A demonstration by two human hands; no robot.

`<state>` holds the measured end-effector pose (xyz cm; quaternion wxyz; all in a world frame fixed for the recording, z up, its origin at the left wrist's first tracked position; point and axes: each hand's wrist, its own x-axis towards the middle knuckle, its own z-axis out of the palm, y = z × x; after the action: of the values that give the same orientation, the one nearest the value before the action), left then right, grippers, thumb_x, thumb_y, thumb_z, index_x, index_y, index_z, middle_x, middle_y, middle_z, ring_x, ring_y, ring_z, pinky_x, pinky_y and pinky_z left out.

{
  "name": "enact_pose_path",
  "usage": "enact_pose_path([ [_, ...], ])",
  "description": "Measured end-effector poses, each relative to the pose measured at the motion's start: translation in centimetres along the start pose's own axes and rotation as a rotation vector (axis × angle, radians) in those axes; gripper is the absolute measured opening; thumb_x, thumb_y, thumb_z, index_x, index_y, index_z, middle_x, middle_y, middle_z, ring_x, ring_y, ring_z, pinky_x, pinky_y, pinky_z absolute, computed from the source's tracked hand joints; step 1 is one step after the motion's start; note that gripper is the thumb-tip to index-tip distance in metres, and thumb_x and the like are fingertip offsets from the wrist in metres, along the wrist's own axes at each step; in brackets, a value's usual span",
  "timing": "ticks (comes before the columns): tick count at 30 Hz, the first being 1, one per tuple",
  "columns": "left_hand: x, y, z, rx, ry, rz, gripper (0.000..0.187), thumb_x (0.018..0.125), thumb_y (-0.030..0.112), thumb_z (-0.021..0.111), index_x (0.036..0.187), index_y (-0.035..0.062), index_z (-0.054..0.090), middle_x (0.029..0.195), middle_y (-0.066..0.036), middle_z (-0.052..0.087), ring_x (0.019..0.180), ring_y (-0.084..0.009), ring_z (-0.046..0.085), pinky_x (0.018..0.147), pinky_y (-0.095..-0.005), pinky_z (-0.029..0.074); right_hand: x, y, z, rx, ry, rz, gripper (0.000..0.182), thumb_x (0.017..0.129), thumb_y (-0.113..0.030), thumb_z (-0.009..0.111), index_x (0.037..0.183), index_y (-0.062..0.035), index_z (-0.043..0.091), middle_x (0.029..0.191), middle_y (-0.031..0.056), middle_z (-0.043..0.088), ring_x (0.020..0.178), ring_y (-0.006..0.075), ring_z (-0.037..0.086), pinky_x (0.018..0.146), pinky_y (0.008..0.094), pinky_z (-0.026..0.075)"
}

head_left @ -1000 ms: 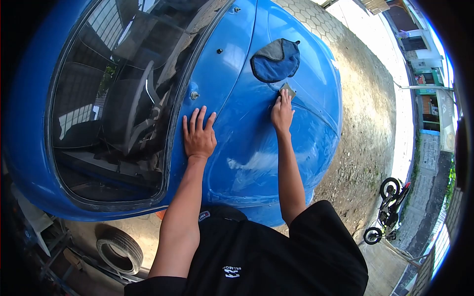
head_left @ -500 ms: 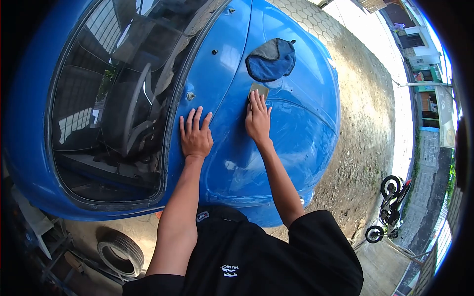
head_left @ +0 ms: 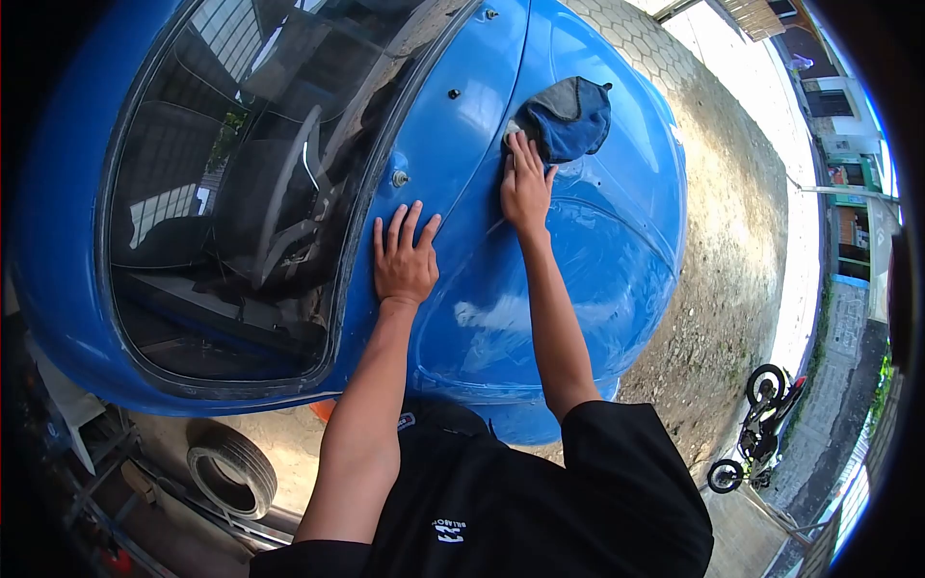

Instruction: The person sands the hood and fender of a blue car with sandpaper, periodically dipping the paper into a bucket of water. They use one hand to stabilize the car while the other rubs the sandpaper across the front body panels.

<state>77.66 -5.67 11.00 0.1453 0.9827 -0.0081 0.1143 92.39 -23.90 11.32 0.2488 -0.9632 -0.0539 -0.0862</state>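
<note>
My left hand (head_left: 406,267) lies flat on the blue car body (head_left: 462,212) beside the windshield, its fingers spread and nothing in it. Farther forward, my right hand (head_left: 527,193) presses a small pale, flat pad (head_left: 512,129) against the blue panel under its fingertips. Most of the pad is hidden by the fingers. Just right of those fingertips, a blue and grey cloth (head_left: 578,123) rests crumpled on the panel, touching or very near them.
The windshield (head_left: 260,193) is at the left, with a steering wheel behind it. Metal studs (head_left: 400,178) stick up from the panel. A loose tire (head_left: 231,469) lies on the ground at lower left. A motorcycle (head_left: 758,424) stands at the right.
My right hand has slid forward with the pad, up beside the cloth. My left hand stays at nearly the same place on the car. The whole view has shifted slightly.
</note>
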Motion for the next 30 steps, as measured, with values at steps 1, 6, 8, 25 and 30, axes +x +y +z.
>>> enact_pose_path([
  [1,-0.1,0.0,0.0,0.004,-0.003,-0.002,0.045,0.093,0.023,0.058,0.137,0.0294,0.059,0.156,-0.001,0.044,0.146,-0.0251,0.038,0.126,-0.0541,0.021,0.8,0.4,0.3,-0.021,0.064,0.095,0.049,0.105,-0.02,0.046,0.153,-0.0167,0.047,0.16,0.0036,0.044,0.15,0.0249,0.037,0.122,0.064,0.018],
  [6,0.1,-0.1,0.2,0.007,0.004,-0.001,0.045,0.093,0.024,0.058,0.137,0.0294,0.059,0.156,-0.002,0.045,0.146,-0.0248,0.037,0.126,-0.054,0.021,-3.2,-2.9,0.4,0.072,-0.172,-0.342,0.05,0.104,-0.021,0.048,0.154,-0.0175,0.047,0.16,0.0048,0.044,0.149,0.0254,0.038,0.122,0.0624,0.018],
  [8,0.0,-0.1,0.2,0.002,-0.004,-0.006,0.045,0.093,0.024,0.059,0.137,0.0293,0.059,0.156,-0.002,0.045,0.147,-0.0248,0.037,0.126,-0.0542,0.021,-2.9,-1.2,-0.3,0.003,-0.111,-0.299,0.05,0.103,-0.02,0.05,0.153,-0.0178,0.048,0.16,0.004,0.044,0.149,0.024,0.039,0.123,0.0606,0.018],
  [25,-0.1,0.0,0.1,-0.024,-0.005,-0.003,0.046,0.093,0.02,0.057,0.138,0.0271,0.06,0.155,-0.003,0.046,0.146,-0.0253,0.038,0.125,-0.0539,0.02,-4.6,-1.2,-1.3,-0.019,-0.251,-0.545,0.052,0.101,-0.02,0.052,0.153,-0.0205,0.049,0.161,0.0032,0.043,0.149,0.0228,0.038,0.124,0.0585,0.018],
  [30,0.1,0.0,-0.2,-0.03,0.008,0.004,0.045,0.094,0.02,0.057,0.138,0.0269,0.06,0.155,-0.003,0.046,0.147,-0.0252,0.038,0.125,-0.0538,0.021,-6.4,-3.8,0.4,0.085,-0.122,-0.28,0.048,0.105,-0.018,0.046,0.152,-0.0185,0.05,0.161,0.004,0.044,0.15,0.023,0.038,0.124,0.0589,0.012],
])
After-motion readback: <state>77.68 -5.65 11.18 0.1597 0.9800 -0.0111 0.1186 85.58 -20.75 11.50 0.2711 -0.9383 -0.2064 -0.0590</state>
